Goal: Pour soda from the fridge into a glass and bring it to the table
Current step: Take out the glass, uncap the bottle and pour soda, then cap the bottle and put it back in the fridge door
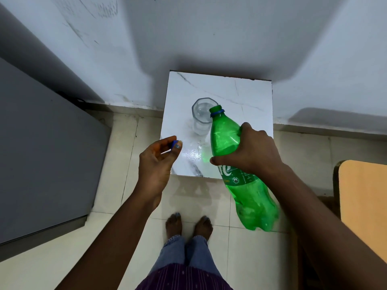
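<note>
A clear faceted glass (200, 116) stands on a small white marble-patterned table (247, 97) against the wall; some clear liquid shows inside it. My right hand (254, 151) grips a green plastic soda bottle (236, 164) around its upper body. The bottle is uncapped and tilted, its open mouth beside the glass rim at the right. My left hand (157, 162) pinches the blue bottle cap (173, 144) between thumb and fingertips, just left of the table's front left corner.
A grey fridge (41, 155) fills the left side. An orange-topped table (364, 206) edge shows at the right. My bare feet (188, 226) stand on the pale tiled floor just in front of the small table.
</note>
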